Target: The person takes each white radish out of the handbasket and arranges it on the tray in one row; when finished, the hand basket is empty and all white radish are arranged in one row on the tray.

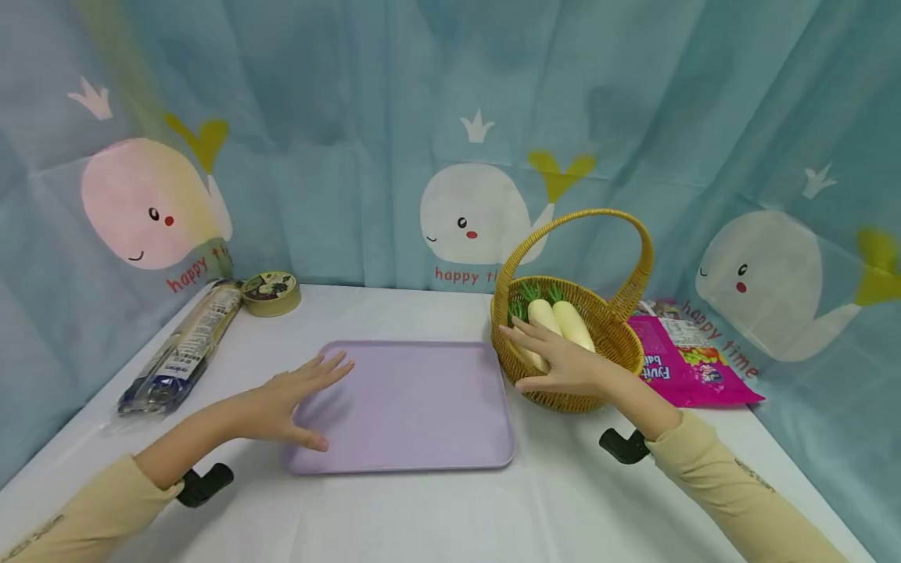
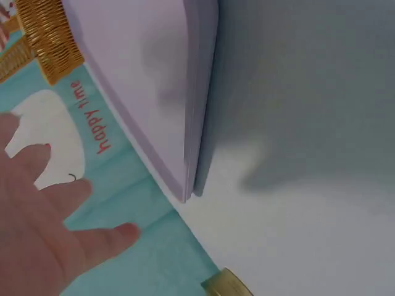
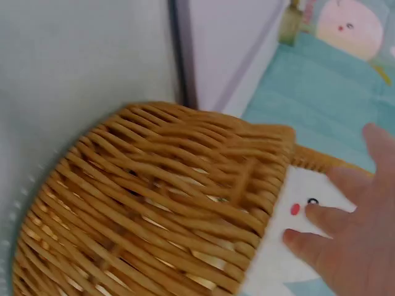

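Observation:
A lilac rectangular tray (image 1: 415, 407) lies on the white table. Over its left edge hovers my left hand (image 1: 285, 399), fingers spread and holding nothing; the left wrist view shows the same hand (image 2: 49, 216) beside the tray's corner. My right hand (image 1: 563, 361) is held in front of a wicker basket (image 1: 615, 344) with a tall handle, its fingers apart and nothing in them. Inside the basket lie white radishes (image 1: 573, 324) with green tops, partly hidden behind that hand. In the right wrist view the woven basket side (image 3: 148, 209) fills much of the picture.
At the left lies a long clear packet (image 1: 186, 348) with a round tin (image 1: 271, 294) by its far end. Right of the basket is a pink snack bag (image 1: 693, 363), with another packet partly behind it. A blue whale-print curtain (image 1: 331, 156) hangs behind the table.

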A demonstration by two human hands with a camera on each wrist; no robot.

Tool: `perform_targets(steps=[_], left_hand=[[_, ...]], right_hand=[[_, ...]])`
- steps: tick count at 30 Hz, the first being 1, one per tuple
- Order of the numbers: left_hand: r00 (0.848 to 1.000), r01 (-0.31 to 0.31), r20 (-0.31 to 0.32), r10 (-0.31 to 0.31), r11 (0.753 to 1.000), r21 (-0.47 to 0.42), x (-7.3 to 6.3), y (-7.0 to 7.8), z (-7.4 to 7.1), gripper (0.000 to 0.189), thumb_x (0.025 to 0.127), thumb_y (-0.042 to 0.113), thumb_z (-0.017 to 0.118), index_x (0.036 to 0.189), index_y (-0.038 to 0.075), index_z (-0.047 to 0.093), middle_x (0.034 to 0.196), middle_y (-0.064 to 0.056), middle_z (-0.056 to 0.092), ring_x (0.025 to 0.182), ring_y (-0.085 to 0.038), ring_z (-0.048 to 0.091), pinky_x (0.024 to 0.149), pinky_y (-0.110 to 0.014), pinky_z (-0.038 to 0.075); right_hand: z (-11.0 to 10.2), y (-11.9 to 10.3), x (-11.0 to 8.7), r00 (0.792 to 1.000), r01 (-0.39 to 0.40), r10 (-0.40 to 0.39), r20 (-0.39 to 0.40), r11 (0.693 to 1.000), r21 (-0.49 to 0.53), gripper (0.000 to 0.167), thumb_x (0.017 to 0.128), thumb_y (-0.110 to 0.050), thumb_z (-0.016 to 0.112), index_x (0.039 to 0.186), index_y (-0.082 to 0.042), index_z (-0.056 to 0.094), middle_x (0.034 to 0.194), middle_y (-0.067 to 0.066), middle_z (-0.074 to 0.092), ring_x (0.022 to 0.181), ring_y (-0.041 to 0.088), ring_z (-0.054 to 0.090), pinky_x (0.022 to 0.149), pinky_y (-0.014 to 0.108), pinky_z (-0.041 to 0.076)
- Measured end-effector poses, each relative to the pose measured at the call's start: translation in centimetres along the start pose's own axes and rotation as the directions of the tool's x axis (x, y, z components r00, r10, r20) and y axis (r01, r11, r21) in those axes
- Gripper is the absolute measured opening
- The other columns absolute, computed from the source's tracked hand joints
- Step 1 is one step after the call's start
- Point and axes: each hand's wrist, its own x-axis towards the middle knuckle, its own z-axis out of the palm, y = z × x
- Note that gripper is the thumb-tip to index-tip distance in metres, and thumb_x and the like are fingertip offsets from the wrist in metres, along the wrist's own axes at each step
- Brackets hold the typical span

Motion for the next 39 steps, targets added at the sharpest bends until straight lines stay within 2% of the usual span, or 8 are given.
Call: perform_targets(steps=[4, 8, 15, 21, 27, 34, 37, 39], left_hand=[[0.992, -0.008, 0.124, 0.022, 0.994, -0.109, -1.6, 0.2, 1.0, 0.08, 0.075, 0.048, 0.065, 0.14, 0.015, 0.033, 0.14, -0.023, 0.024, 0.123, -0.046, 0.024, 0.092, -0.064, 0.026], [0.982, 0.033, 0.186, -0.012, 0.994, -0.106, -2.2, 0.5, 1.3, 0.074, 0.074, 0.052, 0.062, 0.134, 0.013, 0.044, 0.136, -0.02, 0.035, 0.118, -0.043, 0.036, 0.09, -0.059, 0.034], [0.99, 0.013, 0.144, -0.001, 0.996, -0.088, -2.3, -1.0, 0.5, 0.059, 0.075, 0.032, 0.069, 0.123, 0.003, 0.054, 0.127, -0.024, 0.045, 0.11, -0.037, 0.047, 0.087, -0.05, 0.042], [0.997, 0.0, 0.082, -0.003, 1.0, 0.029, -2.2, -1.9, 0.9, 0.048, 0.067, 0.008, 0.075, 0.112, -0.001, 0.061, 0.121, -0.026, 0.049, 0.106, -0.04, 0.049, 0.085, -0.049, 0.044], [0.998, -0.006, 0.057, 0.011, 0.997, -0.078, -2.1, -2.5, 1.4, 0.047, 0.076, 0.025, 0.069, 0.114, -0.002, 0.06, 0.12, -0.025, 0.049, 0.106, -0.039, 0.049, 0.086, -0.047, 0.043], [0.997, 0.056, 0.055, -0.048, 0.986, -0.155, -2.3, -3.5, 1.5, 0.057, 0.073, 0.035, 0.07, 0.116, -0.001, 0.058, 0.124, -0.024, 0.047, 0.108, -0.044, 0.045, 0.087, -0.053, 0.039], [0.998, 0.05, 0.051, -0.041, 0.983, -0.175, -2.5, -4.1, 1.5, 0.063, 0.073, 0.038, 0.068, 0.119, -0.002, 0.056, 0.125, -0.025, 0.044, 0.109, -0.04, 0.046, 0.088, -0.047, 0.041], [1.0, 0.013, 0.029, -0.009, 0.986, -0.168, -2.6, -4.5, 1.4, 0.066, 0.072, 0.04, 0.068, 0.12, -0.002, 0.055, 0.125, -0.024, 0.044, 0.112, -0.03, 0.047, 0.09, -0.037, 0.043]], right_hand=[[0.6, 0.5, -1.0, 0.998, -0.055, 0.055, 0.009, 0.997, 0.048, 0.078, 0.08, -0.041, 0.064, 0.143, -0.015, 0.026, 0.146, 0.011, 0.016, 0.13, 0.035, 0.017, 0.095, 0.06, 0.029], [0.0, 1.4, -1.4, 0.998, -0.066, 0.066, -0.016, 0.997, 0.04, 0.075, 0.08, -0.041, 0.064, 0.141, -0.013, 0.03, 0.144, 0.013, 0.021, 0.126, 0.036, 0.025, 0.095, 0.058, 0.03], [-3.4, 3.6, 0.2, 0.997, -0.067, 0.066, -0.032, 0.997, -0.03, 0.079, 0.078, -0.048, 0.063, 0.14, -0.013, 0.031, 0.143, 0.013, 0.026, 0.126, 0.034, 0.027, 0.098, 0.053, 0.03], [-5.7, 4.8, 2.3, 0.993, -0.121, 0.122, 0.01, 0.992, -0.042, 0.081, 0.075, -0.044, 0.069, 0.141, -0.014, 0.031, 0.141, 0.012, 0.03, 0.126, 0.034, 0.028, 0.097, 0.054, 0.031], [-7.0, 5.8, 4.1, 0.985, -0.169, 0.172, 0.028, 0.983, -0.074, 0.078, 0.076, -0.041, 0.069, 0.14, -0.015, 0.033, 0.139, 0.011, 0.034, 0.124, 0.034, 0.031, 0.097, 0.052, 0.032], [-7.4, 6.8, 6.0, 0.963, -0.254, 0.262, 0.069, 0.962, -0.097, 0.078, 0.076, -0.037, 0.07, 0.141, -0.015, 0.031, 0.139, 0.018, 0.031, 0.12, 0.04, 0.034, 0.095, 0.053, 0.033], [-7.4, 6.9, 7.0, 0.949, -0.294, 0.299, 0.097, 0.954, -0.067, 0.081, 0.076, -0.039, 0.069, 0.142, -0.017, 0.028, 0.14, 0.016, 0.03, 0.122, 0.039, 0.031, 0.095, 0.053, 0.033], [-7.5, 7.0, 7.5, 0.942, -0.316, 0.319, 0.109, 0.948, -0.045, 0.082, 0.076, -0.038, 0.069, 0.142, -0.019, 0.026, 0.141, 0.015, 0.029, 0.125, 0.038, 0.027, 0.096, 0.054, 0.031]])
